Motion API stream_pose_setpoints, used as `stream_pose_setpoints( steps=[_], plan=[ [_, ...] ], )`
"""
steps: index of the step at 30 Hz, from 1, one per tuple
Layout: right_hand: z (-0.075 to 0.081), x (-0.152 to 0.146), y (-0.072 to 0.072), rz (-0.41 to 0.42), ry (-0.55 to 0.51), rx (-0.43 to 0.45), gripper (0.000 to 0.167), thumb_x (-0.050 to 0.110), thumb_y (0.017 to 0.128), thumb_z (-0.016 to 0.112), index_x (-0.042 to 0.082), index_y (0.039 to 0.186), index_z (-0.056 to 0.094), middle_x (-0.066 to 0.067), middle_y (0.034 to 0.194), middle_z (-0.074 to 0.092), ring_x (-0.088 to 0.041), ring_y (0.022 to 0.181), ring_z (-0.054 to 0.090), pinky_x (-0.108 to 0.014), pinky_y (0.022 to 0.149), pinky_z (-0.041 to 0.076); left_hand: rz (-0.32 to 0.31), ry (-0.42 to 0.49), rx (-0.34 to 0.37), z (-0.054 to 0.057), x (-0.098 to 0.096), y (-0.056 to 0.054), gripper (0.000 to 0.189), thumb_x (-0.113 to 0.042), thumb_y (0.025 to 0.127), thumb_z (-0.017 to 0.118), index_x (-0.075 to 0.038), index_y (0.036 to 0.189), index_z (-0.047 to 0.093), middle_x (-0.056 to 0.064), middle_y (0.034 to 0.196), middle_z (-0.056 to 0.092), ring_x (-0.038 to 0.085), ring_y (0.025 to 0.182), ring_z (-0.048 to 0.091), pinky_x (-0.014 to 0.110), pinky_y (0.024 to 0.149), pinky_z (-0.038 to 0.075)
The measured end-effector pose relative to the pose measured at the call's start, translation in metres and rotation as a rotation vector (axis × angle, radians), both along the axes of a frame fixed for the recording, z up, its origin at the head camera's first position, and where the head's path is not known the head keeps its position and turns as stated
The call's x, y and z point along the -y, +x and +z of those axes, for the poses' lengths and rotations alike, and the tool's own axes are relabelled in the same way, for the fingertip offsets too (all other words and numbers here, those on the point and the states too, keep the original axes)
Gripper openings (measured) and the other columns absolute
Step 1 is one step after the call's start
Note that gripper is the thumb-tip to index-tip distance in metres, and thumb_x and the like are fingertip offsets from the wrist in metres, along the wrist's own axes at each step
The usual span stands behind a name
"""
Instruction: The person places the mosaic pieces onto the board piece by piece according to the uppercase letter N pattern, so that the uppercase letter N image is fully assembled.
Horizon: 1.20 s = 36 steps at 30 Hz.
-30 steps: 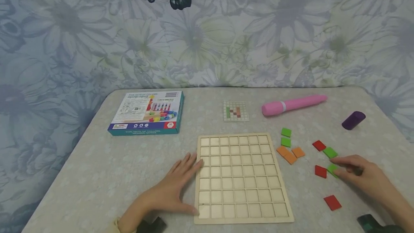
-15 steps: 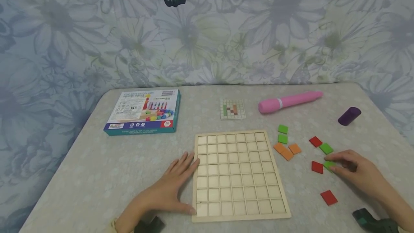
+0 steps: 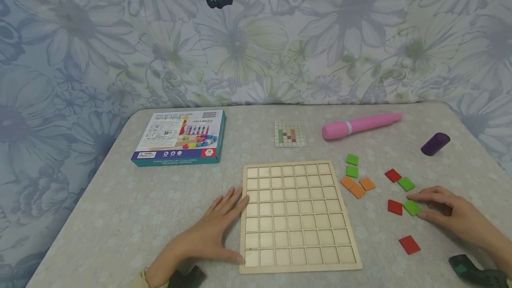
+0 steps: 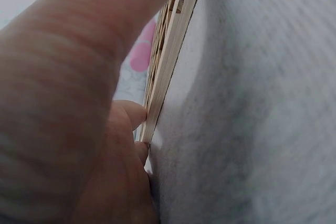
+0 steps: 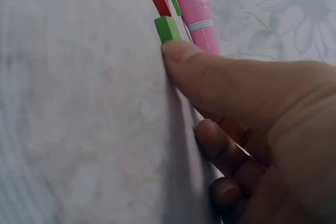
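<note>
The wide-spread left hand [image 3: 214, 230] touched the board [image 3: 299, 223] from the left, maybe to keep it still. On the right, the right hand [image 3: 458, 213] touched a green tile [image 3: 412, 208]; I couldn't tell if it pinched.

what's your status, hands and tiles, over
Left hand touching left edge of wooden grid board. Right hand at green tile, pinch unclear. Maybe in the way: red tile between green tile and board.

The box [image 3: 178, 138] is printed "FIVE SETS OF COLUMN".
</note>
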State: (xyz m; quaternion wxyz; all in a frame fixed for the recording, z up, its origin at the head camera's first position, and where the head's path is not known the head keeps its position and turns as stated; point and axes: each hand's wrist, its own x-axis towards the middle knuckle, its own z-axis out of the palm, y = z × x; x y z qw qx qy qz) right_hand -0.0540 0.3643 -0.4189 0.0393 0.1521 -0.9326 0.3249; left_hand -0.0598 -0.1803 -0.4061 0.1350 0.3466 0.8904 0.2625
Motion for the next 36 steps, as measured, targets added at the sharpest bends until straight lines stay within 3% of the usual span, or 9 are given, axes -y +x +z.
stream_pose_setpoints(
  steps=[13, 20, 25, 28, 33, 36],
  plan=[
    [-0.006, 0.003, -0.002, -0.031, 0.033, -0.119, 0.037, -0.001, 0.065, 0.082, 0.016, 0.096, 0.071, 0.013, 0.096, 0.055, 0.001, 0.078, 0.046, -0.008, 0.065, 0.036, 0.006, -0.001, 0.008, -0.002, 0.001, 0.001, 0.118, -0.067, 0.066, 0.071, -0.016, 0.152, 0.008, 0.006, 0.156, -0.003, 0.024, 0.14, -0.008, 0.044, 0.109, -0.003],
    [0.011, 0.019, -0.003, -0.175, 0.038, -0.081, 0.031, 0.009, 0.071, 0.081, 0.01, 0.099, 0.067, 0.005, 0.083, 0.054, -0.003, 0.07, 0.042, -0.017, 0.054, 0.034, 0.003, -0.014, 0.003, -0.003, 0.001, 0.0, 0.118, -0.068, 0.066, 0.07, -0.017, 0.152, 0.007, 0.005, 0.156, -0.004, 0.023, 0.139, -0.009, 0.046, 0.109, -0.002],
    [0.038, 0.057, -0.006, -0.223, -0.025, -0.113, 0.031, 0.008, 0.072, 0.081, 0.006, 0.099, 0.067, 0.004, 0.079, 0.056, -0.003, 0.068, 0.042, -0.017, 0.053, 0.033, -0.005, -0.001, 0.012, -0.002, 0.001, -0.001, 0.118, -0.066, 0.066, 0.071, -0.016, 0.152, 0.006, 0.006, 0.156, -0.004, 0.023, 0.139, -0.009, 0.046, 0.109, -0.003],
    [0.049, 0.088, -0.007, -0.195, -0.11, -0.146, 0.03, 0.006, 0.073, 0.08, 0.006, 0.1, 0.067, 0.004, 0.08, 0.058, -0.003, 0.069, 0.045, -0.017, 0.054, 0.034, -0.006, 0.003, 0.013, -0.002, 0.001, -0.001, 0.119, -0.066, 0.066, 0.071, -0.016, 0.152, 0.006, 0.006, 0.156, -0.004, 0.023, 0.139, -0.009, 0.046, 0.109, -0.003],
    [0.049, 0.149, -0.01, -0.057, -0.258, -0.23, 0.034, 0.0, 0.068, 0.082, 0.01, 0.098, 0.069, -0.001, 0.081, 0.061, -0.009, 0.071, 0.049, -0.02, 0.058, 0.036, -0.003, 0.005, 0.011, -0.003, 0.001, -0.001, 0.119, -0.067, 0.065, 0.071, -0.016, 0.152, 0.007, 0.006, 0.156, -0.004, 0.023, 0.139, -0.009, 0.047, 0.109, -0.002],
    [0.045, 0.185, -0.009, 0.002, -0.292, -0.196, 0.033, 0.004, 0.068, 0.083, 0.014, 0.096, 0.069, 0.0, 0.083, 0.061, -0.013, 0.074, 0.051, -0.022, 0.06, 0.038, -0.002, 0.007, 0.014, -0.002, 0.001, -0.001, 0.119, -0.067, 0.065, 0.071, -0.016, 0.152, 0.008, 0.005, 0.156, -0.004, 0.023, 0.14, -0.009, 0.047, 0.109, -0.002]
  ],
)
